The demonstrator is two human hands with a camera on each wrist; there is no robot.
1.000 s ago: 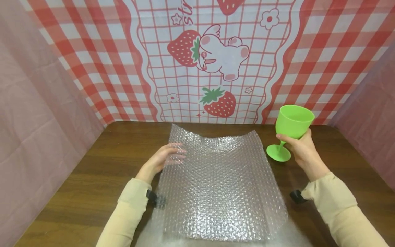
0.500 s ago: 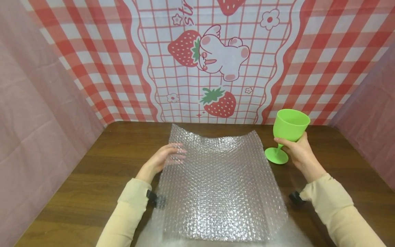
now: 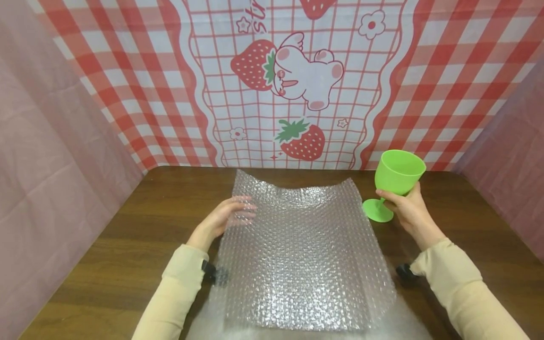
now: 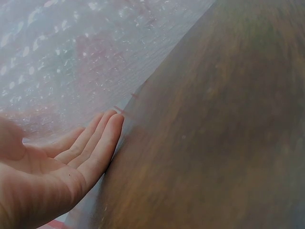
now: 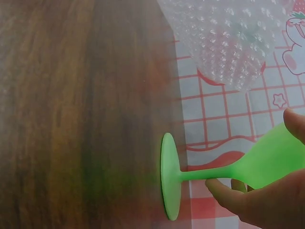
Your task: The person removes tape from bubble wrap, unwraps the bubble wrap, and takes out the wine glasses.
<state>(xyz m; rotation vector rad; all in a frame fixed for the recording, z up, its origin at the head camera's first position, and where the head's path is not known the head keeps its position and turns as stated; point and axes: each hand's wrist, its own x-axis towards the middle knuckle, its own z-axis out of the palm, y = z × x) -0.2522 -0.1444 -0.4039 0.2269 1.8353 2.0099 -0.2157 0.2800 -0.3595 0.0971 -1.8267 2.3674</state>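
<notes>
A clear bubble-wrap sheet (image 3: 297,250) stretches up the middle of the head view, its far edge sagging between two raised corners. At its left edge is my left hand (image 3: 221,217), fingers extended and showing through the plastic. The left wrist view has those fingers (image 4: 97,148) nearly straight alongside the bubbly film. To the right of the sheet, my right hand (image 3: 410,210) holds a bright green plastic goblet (image 3: 397,174) low on its bowl. The goblet tilts slightly, rim up. In the right wrist view, its round foot (image 5: 170,176) hangs over the table.
Below both hands lies a dark brown wooden table (image 3: 127,236). A red-and-white checked cloth (image 3: 297,85) with strawberries hangs at the back. Pink curtains (image 3: 55,165) flank the sides. Each wrist carries a small black camera.
My right hand has brought the goblet slightly left and down, toward the bubble-wrap sheet. The left hand and the sheet stay put.
</notes>
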